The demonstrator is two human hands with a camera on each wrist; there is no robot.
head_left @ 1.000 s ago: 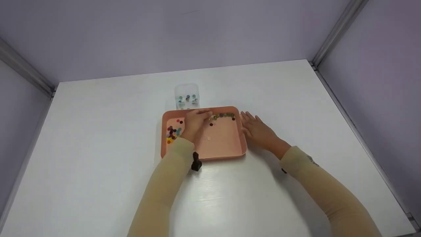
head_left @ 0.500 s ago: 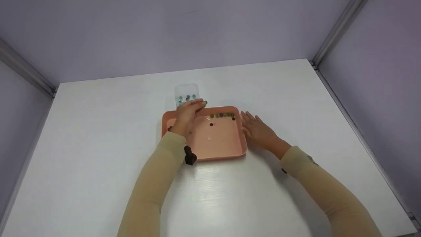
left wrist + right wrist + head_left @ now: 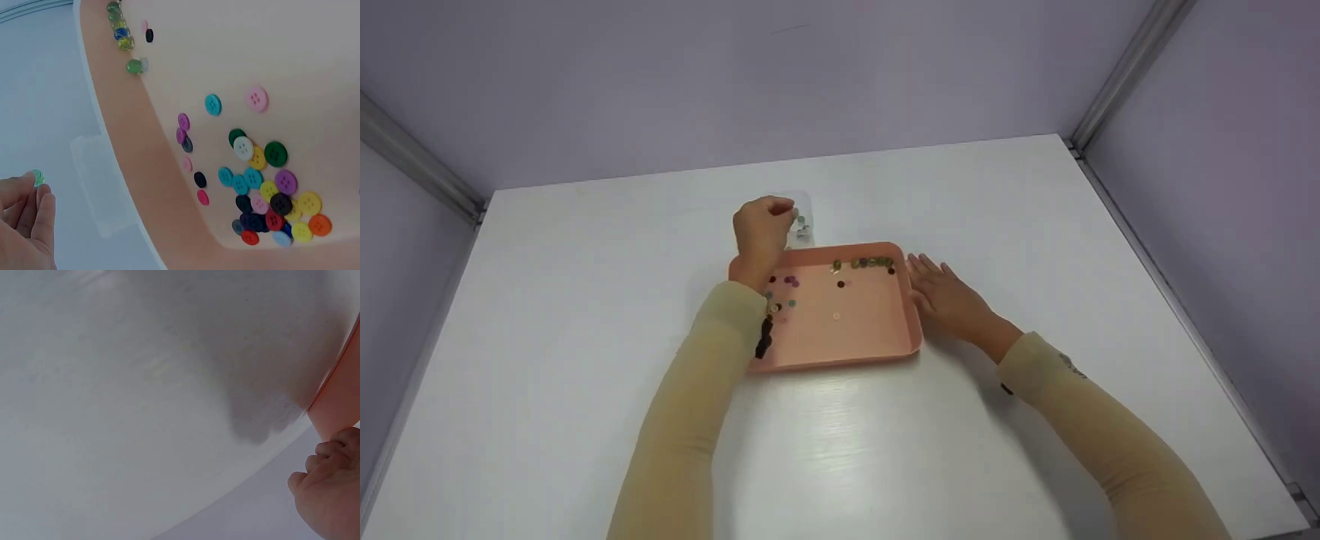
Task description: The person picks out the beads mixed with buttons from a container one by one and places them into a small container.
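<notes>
My left hand (image 3: 777, 213) is raised over a small clear container (image 3: 802, 225) just behind the pink tray (image 3: 855, 330). Its fingertips (image 3: 27, 185) pinch a green glass bead (image 3: 38, 178). The container (image 3: 104, 185) holds a few beads and is partly hidden by the hand in the head view. Several glass beads (image 3: 870, 262) line the tray's far wall. Many coloured buttons (image 3: 270, 197) lie heaped in the tray's left part, partly under my forearm in the head view. My right hand (image 3: 945, 296) lies flat on the table, fingers straight against the tray's right side.
The tray and container sit mid-table on a white tabletop (image 3: 585, 315). Lilac walls with metal corner rails (image 3: 1125, 67) enclose the table at the back and both sides. A black wrist mount (image 3: 763, 341) hangs over the tray's front left corner.
My left hand left the beads at the tray's far wall and rose back-left over the clear container with a green bead. The right hand stayed put.
</notes>
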